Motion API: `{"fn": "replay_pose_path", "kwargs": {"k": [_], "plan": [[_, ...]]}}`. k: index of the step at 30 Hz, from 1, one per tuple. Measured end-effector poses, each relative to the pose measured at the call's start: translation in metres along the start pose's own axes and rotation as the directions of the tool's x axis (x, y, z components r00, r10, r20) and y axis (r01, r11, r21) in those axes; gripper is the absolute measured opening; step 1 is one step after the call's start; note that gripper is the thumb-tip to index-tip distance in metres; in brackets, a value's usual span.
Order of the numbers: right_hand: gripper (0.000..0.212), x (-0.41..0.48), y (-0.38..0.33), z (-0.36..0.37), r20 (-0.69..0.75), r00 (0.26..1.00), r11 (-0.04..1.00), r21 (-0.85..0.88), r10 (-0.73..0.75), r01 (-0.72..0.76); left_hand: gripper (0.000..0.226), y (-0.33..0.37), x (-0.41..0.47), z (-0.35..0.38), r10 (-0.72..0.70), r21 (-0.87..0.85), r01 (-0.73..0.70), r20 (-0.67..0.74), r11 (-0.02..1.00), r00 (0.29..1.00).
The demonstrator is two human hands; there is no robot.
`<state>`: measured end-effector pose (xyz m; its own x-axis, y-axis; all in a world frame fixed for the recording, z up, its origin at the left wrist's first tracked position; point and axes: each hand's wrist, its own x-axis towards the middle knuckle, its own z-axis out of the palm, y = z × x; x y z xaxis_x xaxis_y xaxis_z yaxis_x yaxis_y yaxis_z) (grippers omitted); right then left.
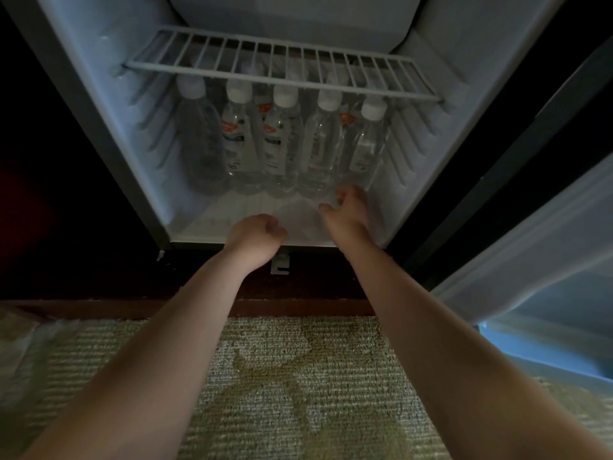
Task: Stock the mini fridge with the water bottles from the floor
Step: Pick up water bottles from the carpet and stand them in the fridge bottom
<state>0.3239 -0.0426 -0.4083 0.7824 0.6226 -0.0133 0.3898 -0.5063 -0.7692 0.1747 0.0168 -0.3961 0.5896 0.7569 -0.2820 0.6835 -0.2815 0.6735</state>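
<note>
- The mini fridge [99,78] stood open, its white interior lit; its door [530,260] was swung out to the right; dark cabinet panels flanked it on both sides
- A patterned carpet [298,376] covered the floor in front of the fridge; both bare forearms reached across it toward the fridge floor
- A wire shelf [282,64] spanned the fridge from wall to wall, bare on top, just above the bottle caps
- The water bottles [278,144] stood upright on the fridge floor beneath the shelf; five white-capped ones formed a front row, touching side by side, set back from the front edge; more bottles showed behind them, their number unclear
- The right hand [346,210] lay over the fridge floor near the right wall, fingers half curled and thumb apart, gripping nothing; its fingertips were just beside the base of the rightmost bottle [366,151]; whether they touched it could not be told
- The left hand [255,234] sat at the front edge of the fridge floor, near the middle; its fingers were curled in toward the palm and it held nothing
</note>
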Motion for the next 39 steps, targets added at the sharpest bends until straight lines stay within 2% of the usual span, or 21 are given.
{"fn": "replay_pose_path", "kwargs": {"k": [2, 5, 6, 13, 17, 19, 21, 22, 24, 26, 30, 35, 39], "plan": [[0.047, 0.001, 0.002, 0.0, 0.015, 1.0, 0.999, -0.034, -0.019, 0.02, 0.017, 0.001, -0.001, -0.001, -0.005, -0.017, 0.005, 0.014, 1.0, 1.0], [0.052, 0.006, 0.003, -0.002, 0.042, 0.999, 0.999, -0.043, -0.027, 0.029, 0.045, 0.001, -0.003, -0.001, -0.027, 0.009, 0.027, 0.003, 1.0, 1.0], [0.053, 0.008, 0.003, -0.003, 0.048, 0.998, 0.999, -0.043, -0.029, 0.031, 0.048, 0.001, -0.003, -0.001, -0.022, 0.019, 0.022, -0.002, 1.0, 1.0], [0.052, 0.01, -0.002, -0.01, 0.091, 0.996, 0.997, -0.079, 0.001, 0.006, 0.046, 0.004, -0.001, -0.005, -0.025, 0.003, 0.025, -0.009, 1.0, 1.0], [0.033, 0.0, -0.006, -0.019, 0.09, 0.996, 0.997, -0.076, 0.013, -0.006, 0.041, 0.012, -0.004, -0.013, -0.038, -0.019, 0.037, -0.06, 0.999, 0.997], [0.018, -0.008, -0.01, -0.024, 0.19, 0.981, 0.997, -0.069, 0.033, -0.02, 0.025, 0.02, -0.009, -0.021, -0.018, -0.019, 0.017, -0.073, 1.0, 0.997], [0.005, -0.019, -0.017, -0.031, 0.358, 0.932, 0.993, -0.115, 0.063, -0.023, 0.015, 0.028, -0.018, -0.03, -0.006, -0.021, 0.004, -0.066, 1.0, 0.998], [0.006, -0.025, -0.021, -0.036, 0.456, 0.886, 0.989, -0.149, 0.088, -0.022, 0.014, 0.03, -0.023, -0.034, -0.003, -0.009, 0.003, -0.047, 1.0, 0.999], [0.022, -0.041, -0.031, -0.048, 0.609, 0.773, 0.969, -0.245, 0.176, -0.027, 0.015, 0.035, -0.038, -0.042, -0.006, 0.022, 0.006, 0.028, 1.0, 1.0], [0.035, -0.057, -0.041, -0.06, 0.661, 0.718, 0.949, -0.315, 0.218, 0.002, 0.017, 0.04, -0.055, -0.048, 0.001, 0.062, -0.006, 0.095, 0.998, 0.995], [0.038, -0.093, -0.061, -0.092, 0.66, 0.729, 0.926, -0.364, 0.182, 0.099, 0.025, 0.059, -0.094, -0.064, -0.004, 0.125, -0.015, 0.151, 0.992, 0.988], [0.039, -0.141, -0.085, -0.147, 0.652, 0.742, 0.925, -0.359, 0.155, 0.121, 0.029, 0.091, -0.15, -0.092, -0.057, 0.212, 0.007, 0.232, 0.977, 0.971], [0.039, -0.178, -0.104, -0.19, 0.626, 0.77, 0.943, -0.318, 0.128, 0.102, 0.031, 0.116, -0.196, -0.109, -0.052, 0.251, -0.009, 0.233, 0.968, 0.971]]}}
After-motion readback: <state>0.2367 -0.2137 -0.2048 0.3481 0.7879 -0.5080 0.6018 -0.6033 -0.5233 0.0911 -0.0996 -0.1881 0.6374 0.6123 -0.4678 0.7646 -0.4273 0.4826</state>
